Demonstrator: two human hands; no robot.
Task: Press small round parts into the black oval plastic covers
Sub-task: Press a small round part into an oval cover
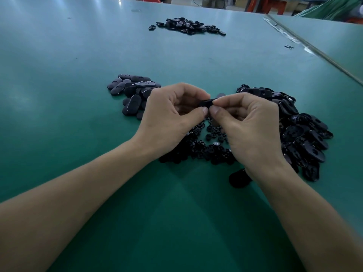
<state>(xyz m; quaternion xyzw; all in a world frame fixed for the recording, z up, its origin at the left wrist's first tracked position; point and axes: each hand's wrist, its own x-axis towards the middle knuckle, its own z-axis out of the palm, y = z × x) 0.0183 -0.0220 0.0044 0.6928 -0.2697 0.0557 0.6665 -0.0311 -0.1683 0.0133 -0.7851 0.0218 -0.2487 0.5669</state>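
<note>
One broad green table [78,95] spreads beneath both forearms. Far out beyond the right hand, a second green surface [334,46] meets it along a pale seam.

Next in size, the left hand [172,118] and right hand [251,126] are raised side by side above the table. Their fingers are curled inward and their thumb tips nearly touch.

Just outside the right hand lies the biggest heap of glossy covers [306,138], most of them hollow side up. Directly below the two hands and between the wrists is a dense scatter of small round parts [206,146].

Just beyond the left hand's knuckles sits a smaller heap of matte covers [133,95], smooth side up. Well ahead of both hands a far heap [188,26] of dark pieces rests on the table.

Beside the right wrist, and partly hidden by it, lies a lone dark piece [238,178].

Smallest is the single black oval cover [206,103], pinched between the thumbs and forefingers of both hands. It is seen edge-on and held clear of the table. Whether a round part sits in it cannot be told.
</note>
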